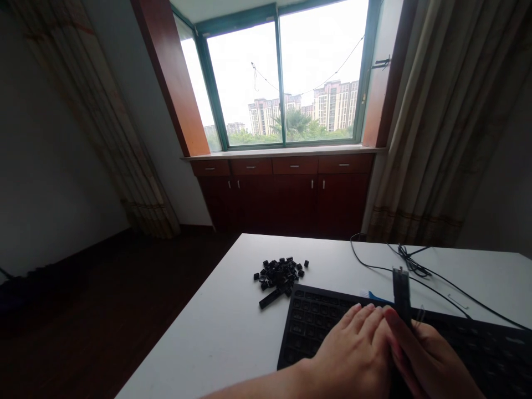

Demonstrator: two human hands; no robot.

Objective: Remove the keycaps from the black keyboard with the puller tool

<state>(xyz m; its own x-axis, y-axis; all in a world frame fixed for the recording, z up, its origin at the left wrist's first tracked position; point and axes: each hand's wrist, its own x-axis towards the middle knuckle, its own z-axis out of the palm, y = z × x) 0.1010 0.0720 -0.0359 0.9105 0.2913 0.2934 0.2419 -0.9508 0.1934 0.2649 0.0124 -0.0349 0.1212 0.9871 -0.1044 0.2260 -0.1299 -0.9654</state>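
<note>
A black keyboard (316, 327) lies at the front right of the white table (199, 338), and many of its keys show as dark square sockets. My left hand (353, 357) rests flat on its top edge, fingers together and holding nothing. My right hand (428, 360) grips an upright black tool (402, 293), whose lower end is hidden by my fingers. Left of the keyboard lies a loose pile of black keycaps (278, 275). A long black spacebar keycap (271, 298) rests at the pile's near edge.
Black cables (411, 263) loop across the far right of the table and over its back edge. A small blue item (376, 297) sits at the keyboard's far edge. Beyond the table are dark wooden floor, reddish-brown cabinets, a window and curtains.
</note>
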